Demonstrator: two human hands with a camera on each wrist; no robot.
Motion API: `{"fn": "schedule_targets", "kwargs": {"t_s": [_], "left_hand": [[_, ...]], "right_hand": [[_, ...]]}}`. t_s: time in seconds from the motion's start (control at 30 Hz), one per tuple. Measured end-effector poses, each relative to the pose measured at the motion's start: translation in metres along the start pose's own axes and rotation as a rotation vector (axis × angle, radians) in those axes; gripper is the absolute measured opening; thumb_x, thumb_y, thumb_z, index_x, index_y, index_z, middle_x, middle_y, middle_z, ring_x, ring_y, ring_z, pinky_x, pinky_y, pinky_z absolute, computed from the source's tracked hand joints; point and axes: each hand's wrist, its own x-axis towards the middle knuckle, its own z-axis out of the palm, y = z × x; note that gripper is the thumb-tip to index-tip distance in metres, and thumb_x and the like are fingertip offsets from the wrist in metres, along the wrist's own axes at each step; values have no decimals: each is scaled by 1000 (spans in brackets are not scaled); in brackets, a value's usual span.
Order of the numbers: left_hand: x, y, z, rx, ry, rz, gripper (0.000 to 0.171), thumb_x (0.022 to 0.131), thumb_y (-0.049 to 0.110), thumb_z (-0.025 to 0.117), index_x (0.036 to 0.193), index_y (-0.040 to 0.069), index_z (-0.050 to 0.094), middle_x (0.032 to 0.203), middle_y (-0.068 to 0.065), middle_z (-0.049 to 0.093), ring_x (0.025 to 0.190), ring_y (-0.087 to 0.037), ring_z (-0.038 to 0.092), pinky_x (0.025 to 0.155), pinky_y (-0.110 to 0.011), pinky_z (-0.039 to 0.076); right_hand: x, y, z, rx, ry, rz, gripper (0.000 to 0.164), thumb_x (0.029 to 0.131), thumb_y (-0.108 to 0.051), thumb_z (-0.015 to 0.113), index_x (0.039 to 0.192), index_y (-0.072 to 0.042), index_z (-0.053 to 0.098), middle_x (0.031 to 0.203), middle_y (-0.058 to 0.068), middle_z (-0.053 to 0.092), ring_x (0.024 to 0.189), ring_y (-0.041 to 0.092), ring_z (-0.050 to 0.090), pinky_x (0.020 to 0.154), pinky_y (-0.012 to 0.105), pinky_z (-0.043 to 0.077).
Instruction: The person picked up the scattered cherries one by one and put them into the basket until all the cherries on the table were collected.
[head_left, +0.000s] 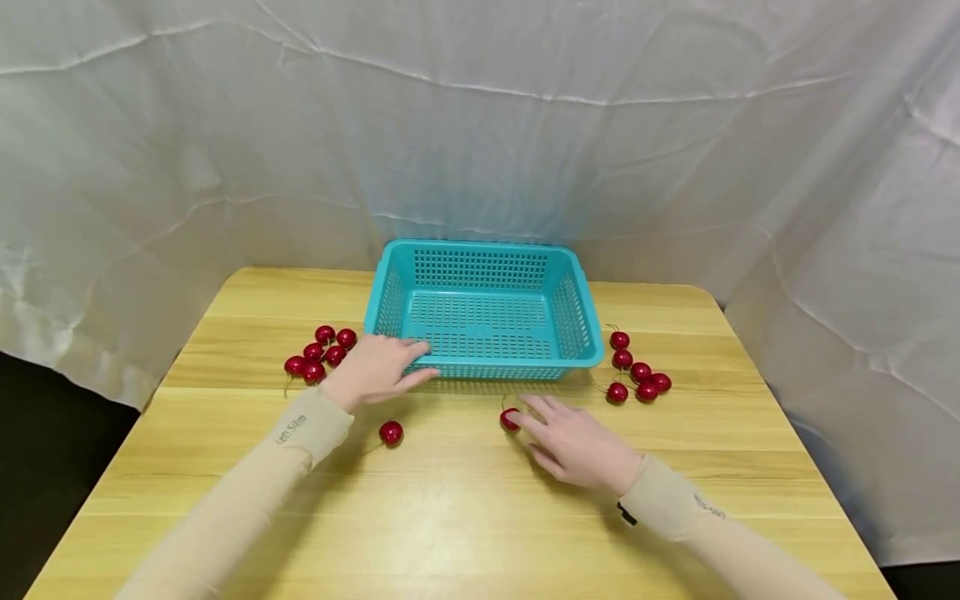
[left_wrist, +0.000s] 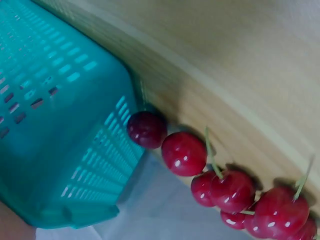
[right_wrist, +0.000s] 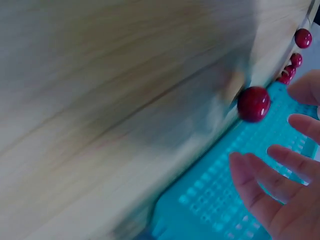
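A turquoise plastic basket [head_left: 480, 372] with slotted walls sits at the back middle of the table. My left hand [head_left: 378, 367] holds its near left corner, fingers over the rim and thumb outside; the left wrist view shows only a sliver of skin beside the basket [left_wrist: 75, 150]. My right hand [head_left: 581, 442] reaches over a single red cherry [head_left: 509, 419] in front of the basket. In the right wrist view the fingers [right_wrist: 285, 187] are spread, apart from the cherry [right_wrist: 253, 104]. Another cherry [head_left: 391, 433] lies on the table near my left wrist.
Several cherries with stems [head_left: 313, 372] cluster left of the basket, and several more [head_left: 641, 372] lie to its right. All rest on a wooden table [head_left: 465, 533]. A pale cloth [head_left: 480, 150] hangs behind and at the sides.
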Motion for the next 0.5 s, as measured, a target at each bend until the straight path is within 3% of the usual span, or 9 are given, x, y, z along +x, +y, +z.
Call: {"fn": "schedule_targets", "kwargs": {"t_s": [0.07, 0.13, 0.33, 0.5], "left_hand": [[0, -2, 2, 8, 7, -8, 35, 97, 46, 61, 87, 13, 59, 59, 2, 50, 48, -12, 44, 45, -20, 28], [-1, -3, 3, 21, 20, -20, 36, 97, 47, 62, 80, 16, 55, 55, 5, 36, 47, -10, 35, 47, -21, 22], [-5, -6, 11, 54, 78, -39, 40, 94, 49, 65, 70, 18, 53, 53, 9, 30, 45, -9, 36, 48, -20, 26], [-3, -9, 18, 51, 121, -45, 53, 97, 57, 56, 62, 20, 41, 54, 10, 21, 44, -7, 25, 47, -20, 16]], "right_hand": [[9, -2, 4, 6, -33, -3, 56, 94, -27, 69, 145, -14, 50, 146, 16, 52, 127, 32, 58, 86, 46, 60], [17, -3, 8, 12, -56, -9, 59, 94, -27, 69, 148, -16, 48, 149, 16, 49, 129, 32, 55, 86, 46, 60], [27, -3, 20, 16, -79, -41, 58, 93, -24, 68, 147, -16, 49, 146, 16, 51, 127, 32, 56, 81, 45, 61], [30, -1, 25, 15, -47, -54, 43, 93, -19, 68, 134, -14, 59, 130, 11, 60, 116, 25, 60, 80, 39, 60]]}}
